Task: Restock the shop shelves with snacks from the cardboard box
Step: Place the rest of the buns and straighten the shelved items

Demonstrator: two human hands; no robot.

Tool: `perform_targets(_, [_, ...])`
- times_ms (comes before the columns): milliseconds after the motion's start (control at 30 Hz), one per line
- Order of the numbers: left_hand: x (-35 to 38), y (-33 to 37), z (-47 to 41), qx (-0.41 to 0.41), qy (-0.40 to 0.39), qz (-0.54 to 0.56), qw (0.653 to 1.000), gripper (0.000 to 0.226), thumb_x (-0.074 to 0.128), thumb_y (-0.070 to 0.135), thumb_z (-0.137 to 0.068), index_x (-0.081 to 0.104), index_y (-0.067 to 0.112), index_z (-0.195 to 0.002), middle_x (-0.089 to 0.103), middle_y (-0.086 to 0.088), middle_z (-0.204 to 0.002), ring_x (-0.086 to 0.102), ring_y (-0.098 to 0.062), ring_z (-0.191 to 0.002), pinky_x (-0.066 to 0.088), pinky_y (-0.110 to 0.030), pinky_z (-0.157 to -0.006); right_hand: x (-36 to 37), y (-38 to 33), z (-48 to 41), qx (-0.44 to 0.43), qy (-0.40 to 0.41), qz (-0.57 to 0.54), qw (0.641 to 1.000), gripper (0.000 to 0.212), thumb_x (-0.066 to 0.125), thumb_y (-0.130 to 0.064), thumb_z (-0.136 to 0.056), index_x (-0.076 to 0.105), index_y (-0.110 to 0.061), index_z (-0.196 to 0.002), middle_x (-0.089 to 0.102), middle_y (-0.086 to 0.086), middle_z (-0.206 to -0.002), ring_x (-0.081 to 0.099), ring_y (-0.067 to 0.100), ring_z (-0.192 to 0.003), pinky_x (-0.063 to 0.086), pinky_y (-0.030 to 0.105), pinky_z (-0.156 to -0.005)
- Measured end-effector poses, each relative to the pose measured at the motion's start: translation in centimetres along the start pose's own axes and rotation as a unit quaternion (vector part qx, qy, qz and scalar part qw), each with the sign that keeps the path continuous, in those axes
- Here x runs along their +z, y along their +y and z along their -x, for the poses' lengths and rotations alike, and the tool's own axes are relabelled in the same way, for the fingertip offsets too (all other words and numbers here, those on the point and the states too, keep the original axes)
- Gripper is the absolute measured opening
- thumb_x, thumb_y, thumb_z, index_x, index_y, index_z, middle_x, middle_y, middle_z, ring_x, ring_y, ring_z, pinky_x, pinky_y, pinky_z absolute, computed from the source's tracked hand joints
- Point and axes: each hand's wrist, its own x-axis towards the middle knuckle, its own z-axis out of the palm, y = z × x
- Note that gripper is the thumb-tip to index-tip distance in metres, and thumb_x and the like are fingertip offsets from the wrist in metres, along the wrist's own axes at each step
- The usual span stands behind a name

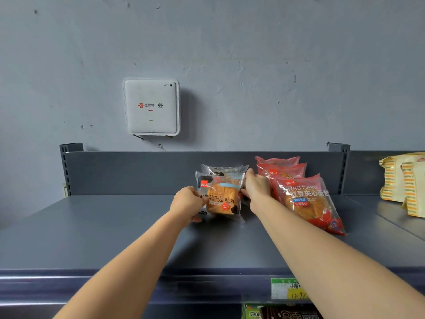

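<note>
A clear-wrapped toast bread packet (pixel 222 197) stands upright on the grey top shelf (pixel 115 226), with a second like packet (pixel 224 170) close behind it. My left hand (pixel 187 203) grips the front packet's left edge. My right hand (pixel 256 191) holds its right side, fingers reaching toward the back packet. To the right lie three red bean bread packets (pixel 308 201), stacked in a row toward the shelf's back panel. The cardboard box is out of view.
Yellow striped packets (pixel 402 183) stand on the neighbouring shelf section at far right. A white router box (pixel 151 107) hangs on the wall above. A green and yellow price tag (pixel 287 288) sits on the shelf's front rail, with more goods below.
</note>
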Motion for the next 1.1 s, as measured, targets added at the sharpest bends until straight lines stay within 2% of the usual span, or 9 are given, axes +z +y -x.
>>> perform_targets(133, [-0.5,0.0,0.1,-0.010,-0.037,-0.040,0.998,0.026,0.071,0.026,-0.086,0.050,0.012,-0.081,0.055,-0.007,-0.082,0.053,-0.021,-0.069,0.050,-0.028,-0.053,-0.2,-0.2,0.5,-0.005,-0.001,0.010,1.000,0.043,0.041,-0.043,-0.099,0.061,-0.012,-0.078,0.070,0.018,-0.104,0.068,0.033,-0.099,0.054,0.049,-0.091])
perform_targets(233, [-1.0,0.0,0.2,-0.029,-0.065,-0.028,0.997,0.027,0.073,0.028,-0.084,0.051,0.013,-0.082,0.053,-0.006,-0.081,0.047,-0.021,-0.068,0.039,-0.027,-0.051,-0.3,-0.1,0.5,-0.016,0.000,0.033,0.999,0.049,0.039,-0.044,-0.099,0.065,-0.002,-0.093,0.069,0.018,-0.107,0.067,0.033,-0.101,0.053,0.047,-0.092])
perform_targets(367, [-1.4,0.0,0.7,-0.035,-0.076,-0.008,0.996,0.024,0.074,0.026,-0.084,0.054,0.012,-0.090,0.053,-0.005,-0.079,0.045,-0.018,-0.063,0.036,-0.027,-0.054,-0.5,-0.2,0.9,-0.019,-0.009,0.058,0.998,0.048,0.034,-0.045,-0.101,0.061,-0.009,-0.086,0.066,0.011,-0.094,0.059,0.021,-0.074,0.050,0.033,-0.071])
perform_targets(433, [-1.5,-0.1,0.9,-0.036,-0.075,-0.005,0.997,0.024,0.074,0.024,-0.084,0.056,0.012,-0.094,0.055,-0.005,-0.080,0.046,-0.017,-0.063,0.038,-0.027,-0.055,-0.6,-0.2,1.1,-0.019,-0.015,0.065,0.998,0.045,0.032,-0.045,-0.101,0.059,-0.011,-0.091,0.063,0.006,-0.094,0.053,0.015,-0.069,0.044,0.029,-0.070])
perform_targets(633, [-1.5,-0.1,1.9,-0.028,-0.046,-0.002,0.999,0.025,0.071,0.022,-0.086,0.059,0.013,-0.107,0.059,-0.006,-0.090,0.052,-0.018,-0.071,0.045,-0.027,-0.056,-1.3,-0.2,2.2,-0.023,-0.039,0.083,0.996,0.048,0.029,-0.041,-0.102,0.059,-0.010,-0.123,0.062,0.006,-0.115,0.055,0.022,-0.098,0.042,0.032,-0.082])
perform_targets(800, [-1.6,-0.3,3.3,-0.008,0.010,0.007,1.000,0.023,0.069,0.019,-0.088,0.059,0.012,-0.107,0.059,-0.009,-0.098,0.054,-0.022,-0.080,0.049,-0.028,-0.058,-2.1,0.0,3.1,-0.038,-0.048,0.128,0.990,0.041,0.032,-0.035,-0.102,0.062,-0.009,-0.111,0.063,0.008,-0.105,0.053,0.020,-0.087,0.041,0.030,-0.073])
perform_targets(933, [-1.6,-0.5,4.6,0.028,0.053,0.001,0.998,0.015,0.068,0.019,-0.088,0.061,0.012,-0.099,0.059,-0.003,-0.087,0.055,-0.020,-0.076,0.055,-0.035,-0.069,-3.0,0.6,4.5,-0.063,-0.078,0.181,0.978,0.024,0.044,-0.023,-0.099,0.058,-0.009,-0.111,0.059,0.005,-0.107,0.052,0.019,-0.092,0.037,0.025,-0.062])
perform_targets(1033, [-1.5,-0.7,5.9,0.056,0.065,-0.025,0.996,0.008,0.066,0.018,-0.088,0.064,0.012,-0.092,0.063,-0.004,-0.087,0.055,-0.019,-0.074,0.055,-0.038,-0.078,-4.1,0.5,6.3,-0.073,-0.090,0.212,0.970,0.042,0.052,-0.022,-0.097,0.050,-0.010,-0.137,0.054,0.005,-0.135,0.050,0.024,-0.121,0.040,0.027,-0.086])
perform_targets(1100, [-1.5,-0.8,7.1,0.077,0.066,-0.053,0.993,0.006,0.066,0.018,-0.087,0.065,0.012,-0.087,0.066,-0.007,-0.090,0.056,-0.022,-0.079,0.053,-0.037,-0.079,-5.0,0.2,7.8,-0.080,-0.092,0.233,0.965,0.045,0.056,-0.024,-0.096,0.049,-0.011,-0.138,0.051,0.005,-0.139,0.048,0.024,-0.125,0.040,0.029,-0.089])
